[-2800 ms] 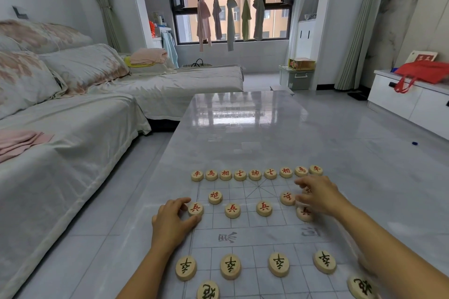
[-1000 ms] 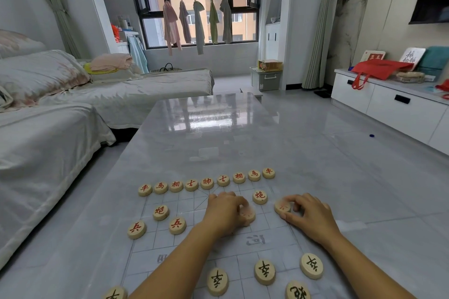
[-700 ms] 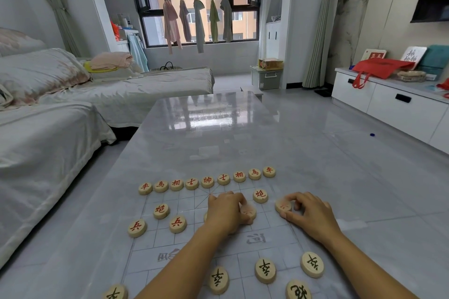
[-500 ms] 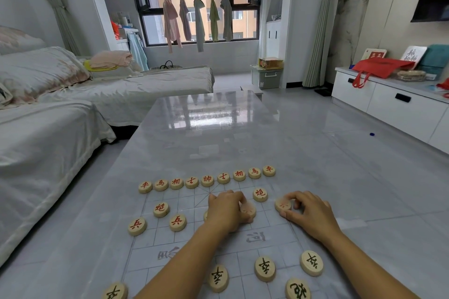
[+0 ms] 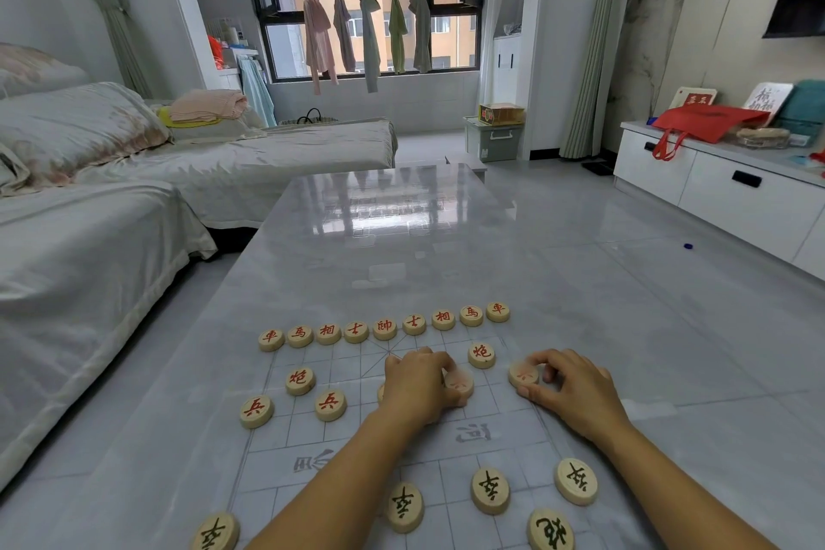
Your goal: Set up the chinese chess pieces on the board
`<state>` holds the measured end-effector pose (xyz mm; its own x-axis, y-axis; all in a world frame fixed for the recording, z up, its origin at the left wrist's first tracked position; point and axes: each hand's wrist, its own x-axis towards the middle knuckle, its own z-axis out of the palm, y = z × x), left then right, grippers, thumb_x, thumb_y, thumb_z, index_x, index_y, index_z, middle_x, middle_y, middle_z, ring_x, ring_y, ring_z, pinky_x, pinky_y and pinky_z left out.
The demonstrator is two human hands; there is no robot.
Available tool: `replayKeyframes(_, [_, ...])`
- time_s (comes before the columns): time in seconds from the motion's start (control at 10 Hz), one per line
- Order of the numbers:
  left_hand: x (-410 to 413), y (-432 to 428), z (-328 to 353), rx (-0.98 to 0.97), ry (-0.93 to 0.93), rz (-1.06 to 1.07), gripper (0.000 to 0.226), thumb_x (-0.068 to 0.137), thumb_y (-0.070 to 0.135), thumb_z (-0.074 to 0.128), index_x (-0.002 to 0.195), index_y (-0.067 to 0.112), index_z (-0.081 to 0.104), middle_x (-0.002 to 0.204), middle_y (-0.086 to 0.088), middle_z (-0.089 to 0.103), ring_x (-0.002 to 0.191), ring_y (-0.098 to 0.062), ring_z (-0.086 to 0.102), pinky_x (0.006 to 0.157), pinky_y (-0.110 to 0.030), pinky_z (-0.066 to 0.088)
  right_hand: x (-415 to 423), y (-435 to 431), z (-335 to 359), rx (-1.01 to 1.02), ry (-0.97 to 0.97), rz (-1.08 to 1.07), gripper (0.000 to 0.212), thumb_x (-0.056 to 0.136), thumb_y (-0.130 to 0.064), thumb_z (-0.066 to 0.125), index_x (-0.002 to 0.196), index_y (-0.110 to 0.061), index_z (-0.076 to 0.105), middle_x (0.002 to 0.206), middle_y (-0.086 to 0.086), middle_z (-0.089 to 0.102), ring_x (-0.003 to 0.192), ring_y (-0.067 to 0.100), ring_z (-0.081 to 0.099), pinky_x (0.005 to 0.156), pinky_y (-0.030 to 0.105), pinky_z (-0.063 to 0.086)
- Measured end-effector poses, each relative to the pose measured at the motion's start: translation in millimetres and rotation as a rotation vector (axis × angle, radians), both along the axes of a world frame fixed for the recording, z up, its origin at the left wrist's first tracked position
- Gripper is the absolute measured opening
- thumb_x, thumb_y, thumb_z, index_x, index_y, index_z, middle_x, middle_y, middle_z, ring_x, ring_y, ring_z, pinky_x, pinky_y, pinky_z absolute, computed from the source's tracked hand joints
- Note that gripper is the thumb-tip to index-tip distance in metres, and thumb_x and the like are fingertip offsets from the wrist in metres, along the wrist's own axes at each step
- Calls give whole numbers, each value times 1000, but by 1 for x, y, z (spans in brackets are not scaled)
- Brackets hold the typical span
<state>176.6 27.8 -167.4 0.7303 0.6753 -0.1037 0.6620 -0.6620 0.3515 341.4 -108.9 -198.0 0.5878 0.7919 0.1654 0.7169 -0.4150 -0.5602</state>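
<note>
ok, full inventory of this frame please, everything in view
board: 1, pale grid sheet, near table end
table: 1, glossy grey, centre
red-lettered back-row pieces: 9, tan, board's far edge
red cannons: 2, tan, second row
red soldiers: 2 readable, tan, board left
blurred red pieces: 2, tan, one at each hand
half-hidden piece: 1, tan, beside left hand
black-lettered pieces: 5, tan, near edge
sofa: 1, white cover, left
hanging clothes: 5, pastel, window
red bag: 1, on white cabinet, right
left hand: fingers curled on one blurred piece
right hand: pinches the other
</note>
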Motion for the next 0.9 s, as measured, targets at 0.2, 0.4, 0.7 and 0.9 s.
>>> replayKeyframes(0.2, [0,0,1,-14,4,1,46,80,39,65,122,24,53,121,-3,55,114,-22,49,104,-40,27,0,-1,2,-8,7,2,30,74,-48,67,100,-38,55,82,-14,50,87,9,49,75,27,29])
replayKeyframes(0.4, [0,0,1,-14,19,-5,46,81,39,65,122,24,52,121,-3,55,114,-22,49,104,-40,28,-1,-2,3,-11,17,-5,30,73,-49,67,98,-39,55,82,-12,51,87,9,50,75,28,30])
replayKeyframes(0.7, [-11,-2,9,5,-45,8,55,82,35,64,132,23,43,124,-3,54,116,-21,49,103,-38,31,-3,-2,7,-21,42,-10,32,71,-49,70,96,-36,54,83,-10,54,84,8,50,75,29,32])
replayKeyframes(0.9, [-69,-13,39,-134,-454,96,48,80,30,68,124,25,50,102,8,55,99,-10,52,92,-26,43,-5,-8,15,125,344,-43,21,78,-43,66,94,-32,59,87,-4,60,84,13,56,79,33,43])
